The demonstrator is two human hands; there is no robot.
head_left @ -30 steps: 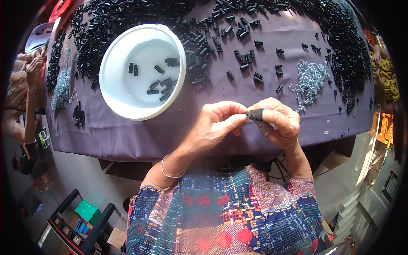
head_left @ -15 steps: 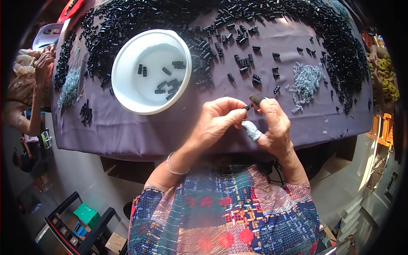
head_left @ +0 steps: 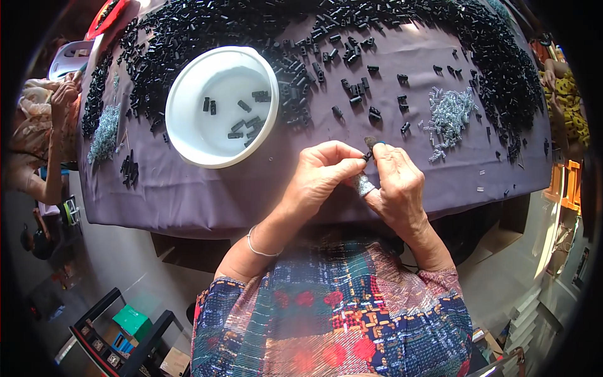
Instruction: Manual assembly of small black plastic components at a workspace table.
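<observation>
Both my hands meet above the near part of the purple-covered table. My left hand [head_left: 320, 174] pinches a small black part [head_left: 369, 155] between thumb and fingertips. My right hand [head_left: 401, 185] closes on the same part from the other side; a dark cover sits on one fingertip and a pale grey wrap [head_left: 363, 185] is round the thumb. The part's finer shape is too small to make out. Left of my hands stands a white bowl [head_left: 179, 135] with several black cylindrical pieces [head_left: 244, 106] in it. Beyond my right hand lies a pile of small clear pieces [head_left: 450, 114].
Heaps of black pieces [head_left: 502, 56] cover the table's far and right sides, with loose ones scattered on the purple cloth [head_left: 251, 195]. Another clear pile [head_left: 105, 133] lies at the left. People sit at both sides: a forearm [head_left: 53, 135] at left, a yellow patterned garment [head_left: 568, 110] at right.
My right hand has turned, its fingers drawing closer over the small black part. My left hand keeps its pinch nearly in place. The view has shifted slightly.
</observation>
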